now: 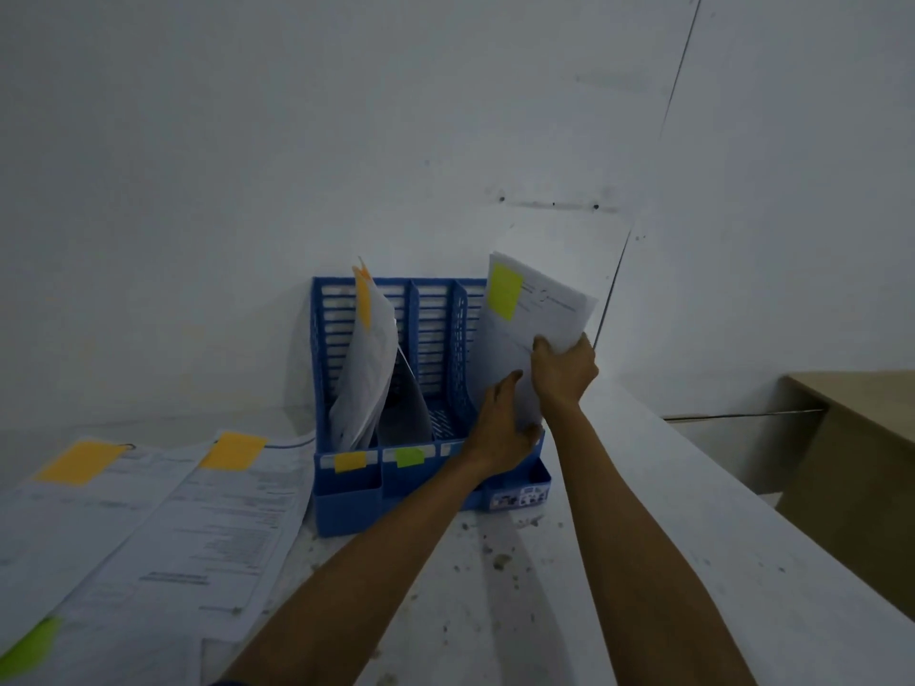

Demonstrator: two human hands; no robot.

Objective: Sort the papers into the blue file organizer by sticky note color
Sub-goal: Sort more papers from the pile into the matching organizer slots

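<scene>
The blue file organizer [346, 492] stands against the wall on a white table. Its front carries a yellow label [350, 460] and a green label [410, 457]. Papers with an orange sticky note [364, 302] lean in its left slot. My right hand [564, 373] grips a stack of papers with a yellow-green sticky note [504, 291], held upright over the right slot. My left hand [500, 433] holds the lower edge of that stack at the organizer's right front.
Loose papers lie on the table at left: two with orange sticky notes [79, 460] [232, 450] and one with a green sticky note [29, 646]. The table [495, 586] is speckled with dirt. A wooden desk [861, 438] stands at right.
</scene>
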